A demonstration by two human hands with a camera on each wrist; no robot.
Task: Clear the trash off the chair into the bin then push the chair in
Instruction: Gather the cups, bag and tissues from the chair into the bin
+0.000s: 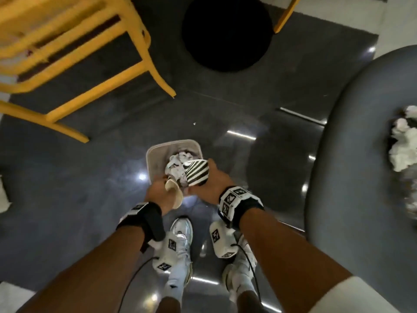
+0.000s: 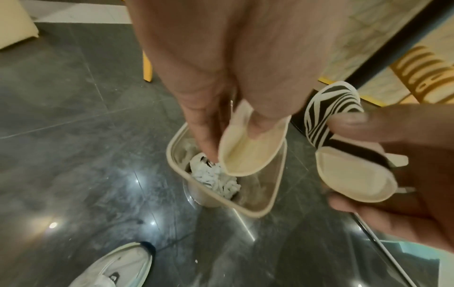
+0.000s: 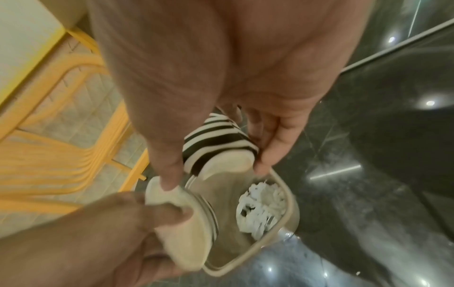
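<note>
A small beige bin [image 1: 150,154] stands on the dark floor in front of my feet, with crumpled white paper [image 1: 178,163] inside. My left hand [image 1: 165,184] grips a squashed cream paper cup [image 1: 174,194] over the bin's near edge. My right hand [image 1: 207,175] grips a black-and-white striped cup [image 1: 195,172] just above the bin's mouth. The left wrist view shows the cream cup [image 2: 250,153] pinched flat over the bin [image 2: 175,165]. In the right wrist view the striped cup [image 3: 216,143] tilts mouth-down towards the bin [image 3: 290,196]. Crumpled paper [image 1: 404,143] lies on the grey chair seat [image 1: 352,154] at right.
A yellow chair [image 1: 74,53] stands at the upper left, its legs reaching towards the bin. A black round base [image 1: 228,32] sits on the floor farther ahead. My white shoes [image 1: 178,249] are just behind the bin. Glossy dark floor tiles surround it.
</note>
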